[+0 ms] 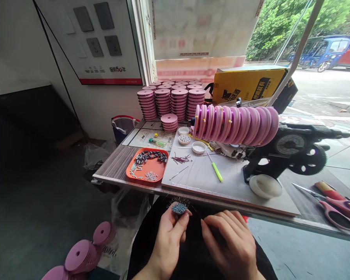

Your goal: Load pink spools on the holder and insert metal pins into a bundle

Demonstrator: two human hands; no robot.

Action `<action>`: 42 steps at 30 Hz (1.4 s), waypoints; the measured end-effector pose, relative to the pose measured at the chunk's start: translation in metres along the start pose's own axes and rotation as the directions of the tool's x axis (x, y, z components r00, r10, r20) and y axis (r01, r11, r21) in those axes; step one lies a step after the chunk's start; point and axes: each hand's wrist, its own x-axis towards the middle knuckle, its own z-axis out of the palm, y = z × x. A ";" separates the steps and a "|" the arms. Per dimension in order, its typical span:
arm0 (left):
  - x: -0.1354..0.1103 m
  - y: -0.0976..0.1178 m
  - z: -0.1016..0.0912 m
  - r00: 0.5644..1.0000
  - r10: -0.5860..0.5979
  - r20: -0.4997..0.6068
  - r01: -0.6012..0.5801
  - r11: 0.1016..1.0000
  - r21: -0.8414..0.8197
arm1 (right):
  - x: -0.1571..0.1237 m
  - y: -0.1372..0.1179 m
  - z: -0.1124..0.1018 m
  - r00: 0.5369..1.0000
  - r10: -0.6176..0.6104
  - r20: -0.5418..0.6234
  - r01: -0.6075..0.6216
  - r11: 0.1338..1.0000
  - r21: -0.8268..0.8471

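Low over my dark-clothed lap, my left hand (172,229) is closed round a bundle of thin pieces with blue-grey round ends (179,209). Dark, thin, wire-like tips fan out at the bundle's far side. Just to the right, my right hand (231,241) has thumb and forefinger pinched together, pointing towards the bundle without touching it. A fine dark line shows near those fingertips, but what they hold is too small to make out. Closest on the table is an orange tray (128,175) with dark cylinders, pale short rods and small silvery pieces.
Pink discs (236,123) line a black hand-cranked machine (291,146). A green-handled pick (217,172), small white dishes (198,147) and dark red sticks (181,158) lie on the board. Scissors (335,206) rest at right. Pink spools (179,103) stand behind, others (80,254) lower left.
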 end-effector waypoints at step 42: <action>-0.005 0.010 -0.001 0.907 0.418 0.052 -0.397 0.809 0.434 | -0.003 0.000 0.008 0.997 -0.048 -0.059 0.050 0.998 0.036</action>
